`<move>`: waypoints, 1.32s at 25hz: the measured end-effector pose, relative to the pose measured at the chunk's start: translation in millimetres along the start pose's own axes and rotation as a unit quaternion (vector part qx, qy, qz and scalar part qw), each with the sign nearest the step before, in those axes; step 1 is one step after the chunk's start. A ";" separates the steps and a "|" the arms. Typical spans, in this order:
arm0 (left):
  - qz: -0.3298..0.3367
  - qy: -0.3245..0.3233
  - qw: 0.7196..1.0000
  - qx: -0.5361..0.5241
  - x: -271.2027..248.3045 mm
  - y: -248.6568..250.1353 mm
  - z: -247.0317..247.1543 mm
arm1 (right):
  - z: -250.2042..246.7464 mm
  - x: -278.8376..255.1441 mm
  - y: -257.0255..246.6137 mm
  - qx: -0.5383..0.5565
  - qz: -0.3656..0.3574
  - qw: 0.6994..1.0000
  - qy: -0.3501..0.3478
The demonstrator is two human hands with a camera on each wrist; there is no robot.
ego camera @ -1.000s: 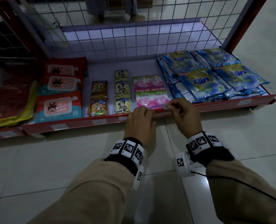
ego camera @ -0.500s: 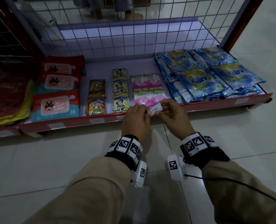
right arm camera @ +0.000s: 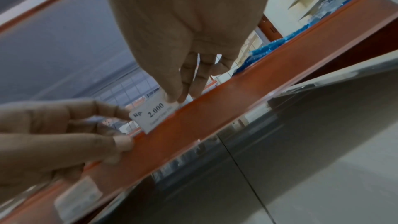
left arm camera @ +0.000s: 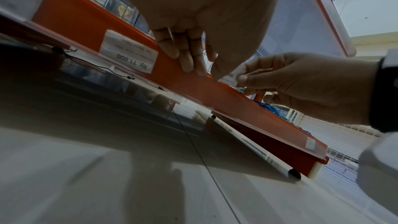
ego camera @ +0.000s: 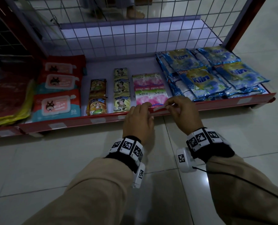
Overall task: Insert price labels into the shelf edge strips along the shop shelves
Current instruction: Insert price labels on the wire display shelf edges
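A white price label (right arm camera: 152, 114) printed "Rp. 2.000" stands with its lower edge at the top lip of the red shelf edge strip (ego camera: 216, 103), in front of the pink Soffell packs (ego camera: 149, 93). My right hand (ego camera: 168, 106) pinches the label's right end between thumb and fingertips (right arm camera: 173, 97). My left hand (ego camera: 145, 106) grips the strip just left of the label, fingers (left arm camera: 189, 60) on the strip's front, thumb at the label's left end. In the left wrist view the label (left arm camera: 231, 75) is mostly hidden by both hands.
A label reading "RP. 11.000" (left arm camera: 129, 54) sits in the strip to the left; another label (ego camera: 244, 100) sits far right. Wipes (ego camera: 57, 104), snack sachets (ego camera: 121, 95) and blue Klin packs (ego camera: 204, 78) lie on the shelf. Wire mesh (ego camera: 118, 30) backs it. Tiled floor (ego camera: 53, 159) lies below.
Half a second ago both hands held the label face up, just off the strip. Now they are forward at the strip, with the label turned edge-on against its top lip.
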State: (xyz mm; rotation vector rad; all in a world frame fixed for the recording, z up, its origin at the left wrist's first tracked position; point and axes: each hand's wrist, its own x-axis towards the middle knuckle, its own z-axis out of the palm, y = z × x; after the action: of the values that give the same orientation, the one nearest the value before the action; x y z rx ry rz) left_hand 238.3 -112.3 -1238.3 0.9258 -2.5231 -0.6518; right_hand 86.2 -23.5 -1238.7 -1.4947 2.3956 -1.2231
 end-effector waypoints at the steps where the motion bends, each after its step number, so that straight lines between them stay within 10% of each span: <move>1: 0.006 -0.005 1.000 0.016 0.1 -0.4 0.7 | 2.4 -0.9 0.7 -0.011 -0.006 1.000 0.002; 13: 0.021 -0.044 0.989 0.142 6.4 -1.4 6.1 | 3.6 -3.9 -3.6 -0.232 -0.064 0.965 -0.104; 33: 0.051 -0.061 0.980 0.182 1.8 -6.6 4.7 | 6.0 -10.6 -6.4 -0.163 -0.054 0.983 -0.056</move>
State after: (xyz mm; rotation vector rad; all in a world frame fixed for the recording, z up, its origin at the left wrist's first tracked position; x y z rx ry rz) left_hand 238.0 -116.5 -1245.4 0.8853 -2.8370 -0.2236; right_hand 99.1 -20.2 -1242.2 -1.7471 2.5623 -0.7611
